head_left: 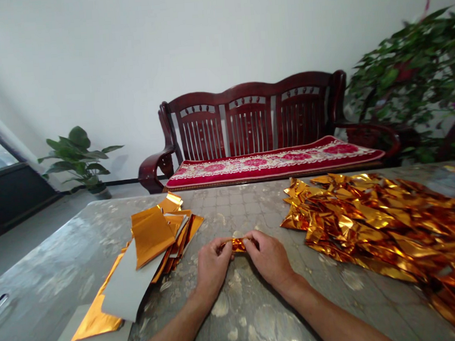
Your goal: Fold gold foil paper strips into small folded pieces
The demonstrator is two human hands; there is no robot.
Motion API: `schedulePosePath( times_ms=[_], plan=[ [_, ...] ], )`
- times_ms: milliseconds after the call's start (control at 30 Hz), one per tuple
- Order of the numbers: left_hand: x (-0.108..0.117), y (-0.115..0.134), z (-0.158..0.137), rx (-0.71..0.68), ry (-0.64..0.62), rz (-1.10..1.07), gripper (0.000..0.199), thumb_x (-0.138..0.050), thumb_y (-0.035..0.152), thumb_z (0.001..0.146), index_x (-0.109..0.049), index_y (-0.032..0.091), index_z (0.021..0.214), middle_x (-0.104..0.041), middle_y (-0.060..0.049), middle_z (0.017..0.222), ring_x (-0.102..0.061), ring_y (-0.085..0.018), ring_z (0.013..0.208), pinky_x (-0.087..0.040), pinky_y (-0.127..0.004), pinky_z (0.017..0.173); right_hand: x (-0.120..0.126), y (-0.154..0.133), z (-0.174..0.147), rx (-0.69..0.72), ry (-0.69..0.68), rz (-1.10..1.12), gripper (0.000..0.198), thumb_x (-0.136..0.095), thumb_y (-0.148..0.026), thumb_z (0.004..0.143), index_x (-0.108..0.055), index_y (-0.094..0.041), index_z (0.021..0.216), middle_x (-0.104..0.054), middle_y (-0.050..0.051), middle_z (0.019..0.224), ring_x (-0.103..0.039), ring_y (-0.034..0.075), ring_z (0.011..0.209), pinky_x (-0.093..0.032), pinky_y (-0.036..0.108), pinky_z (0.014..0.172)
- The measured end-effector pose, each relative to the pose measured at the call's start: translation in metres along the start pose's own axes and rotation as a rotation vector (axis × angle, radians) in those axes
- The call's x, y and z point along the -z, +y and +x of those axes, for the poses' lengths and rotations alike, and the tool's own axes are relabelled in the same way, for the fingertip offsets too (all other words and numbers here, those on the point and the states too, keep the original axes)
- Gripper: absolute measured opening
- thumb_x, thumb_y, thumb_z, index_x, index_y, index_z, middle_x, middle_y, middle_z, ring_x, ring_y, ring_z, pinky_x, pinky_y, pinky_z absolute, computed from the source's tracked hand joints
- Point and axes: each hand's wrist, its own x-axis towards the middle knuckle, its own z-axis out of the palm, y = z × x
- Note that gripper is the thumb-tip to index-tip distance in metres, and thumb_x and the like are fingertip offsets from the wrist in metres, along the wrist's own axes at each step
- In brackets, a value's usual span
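Between my two hands, low over the middle of the table, is a small folded piece of gold foil paper [238,245]. My left hand [213,260] pinches its left end between thumb and fingers. The right end is pinched the same way by my right hand [267,255]. To the left lies a loose stack of gold foil sheets [154,235], some turned with the pale grey back up. On the right spreads a large heap of folded gold foil pieces [366,225], shiny and pointed.
The table [237,305] has a grey patterned cover. Behind it stands a dark red wooden bench [249,122] with a red floral cushion [273,160]. A potted plant [81,160] is on the left floor, and leafy plants [411,74] fill the right. Clear plastic [454,180] lies at the far right.
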Motion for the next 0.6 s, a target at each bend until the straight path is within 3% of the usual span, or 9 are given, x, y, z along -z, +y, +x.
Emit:
schedulePosePath(
  times_ms=[300, 600],
  plan=[
    [0.0010, 0.0038, -0.0026, -0.005, -0.016, -0.005, 0.036, -0.051, 0.036, 0.085, -0.076, 0.016, 0.099, -0.077, -0.002, 0.078, -0.069, -0.018, 0.066, -0.051, -0.025, 0.065, -0.0011, 0.0009, 0.0001, 0.067, 0.040, 0.035, 0.024, -0.048, -0.026, 0.092, -0.071, -0.022, 0.090, -0.074, 0.003, 0.089, -0.067, 0.018, 0.084, -0.042, 0.026, 0.073],
    [-0.0008, 0.0022, -0.0030, -0.030, 0.006, 0.064, 0.035, -0.048, 0.036, 0.086, -0.078, 0.019, 0.095, -0.077, -0.002, 0.078, -0.069, -0.018, 0.065, -0.050, -0.025, 0.065, -0.0026, 0.0006, 0.0001, 0.138, 0.062, -0.018, 0.029, -0.046, -0.022, 0.094, -0.075, -0.022, 0.101, -0.074, 0.004, 0.095, -0.067, 0.018, 0.090, -0.045, 0.027, 0.081]
  ],
)
